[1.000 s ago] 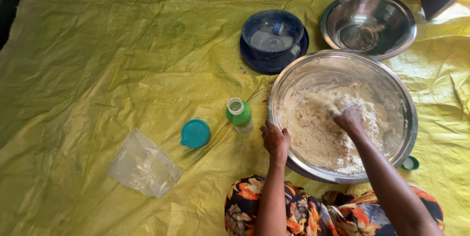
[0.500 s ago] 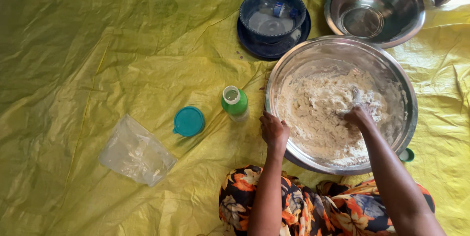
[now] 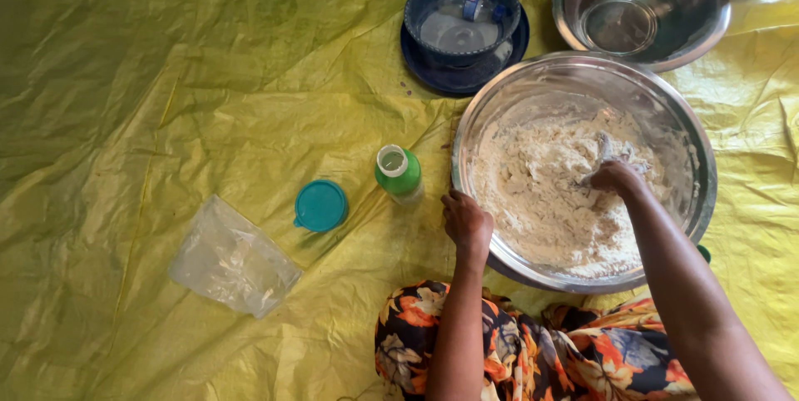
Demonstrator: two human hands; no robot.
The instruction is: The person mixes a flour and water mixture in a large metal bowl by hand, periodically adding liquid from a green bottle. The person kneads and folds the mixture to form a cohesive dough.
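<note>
R hand (image 3: 614, 178) sits inside the big bowl (image 3: 691, 143), fingers curled shut into the dough (image 3: 541, 201); they're buried in flour, so exactly what they pinch can't be told. Dough is a pale, shaggy mass spread across the bowl floor, mostly to the L of & below that hand, w/ dry flour dusted up the wall behind it.

L hand (image 3: 466, 222) grips the bowl's near-L rim, fingers closed over the edge, thumb side outward. Just L of this hand, near but not touching, stands a green bottle (image 3: 399, 172), upright, top open. Further L of it lies a teal cap (image 3: 320, 205), flat on the sheet (image 3: 166, 76). Below-L of the cap, well apart from both hands, is a crumpled clear bag (image 3: 233, 259).

Beyond the L hand, past the bottle, a blue bowl (image 3: 462, 14) sits on a blue plate (image 3: 433, 72); bowl holds some clear plastic thing, too unclear to tell. Beyond the R hand, just past the big bowl's far rim, a 2nd steel bowl (image 3: 641, 6) rests on the sheet.

Person's patterned skirt (image 3: 533, 351) shows below both forearms, under the bowl's near edge.
</note>
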